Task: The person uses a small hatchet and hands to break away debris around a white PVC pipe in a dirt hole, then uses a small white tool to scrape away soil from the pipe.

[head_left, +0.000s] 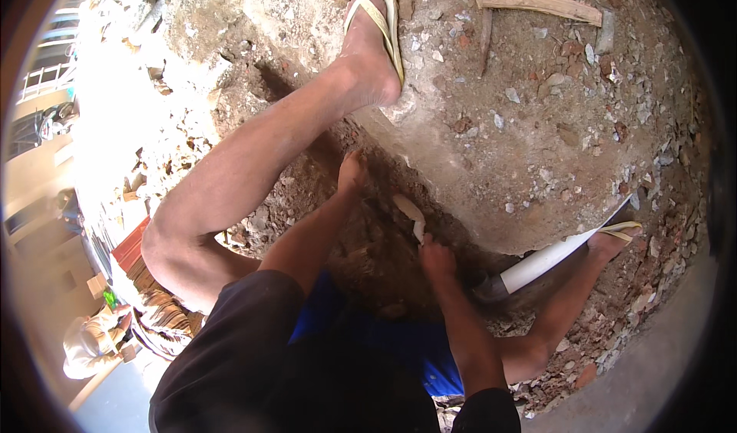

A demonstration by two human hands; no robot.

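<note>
My right hand (437, 261) is closed round the end of a pale, narrow-bladed tool (409, 209) that looks like a trowel. Its blade points up and left over the loose soil of a dug trench (368, 233). Farther up the trench, my left hand (352, 170) reaches down against the dirt near the concrete edge; its fingers are too shadowed to make out. To the right of my right hand, a white pipe (546, 262) lies slanted, its lower end by a dark grey pipe piece (491, 285) in the trench.
On the rough concrete slab (476, 157) lie a hammer (537, 3) with a wooden handle and a metal chisel (487, 34) with a green top. My sandalled feet (374, 41) straddle the trench. Rubble surrounds it, with stacked reddish tiles (132, 245) at the left.
</note>
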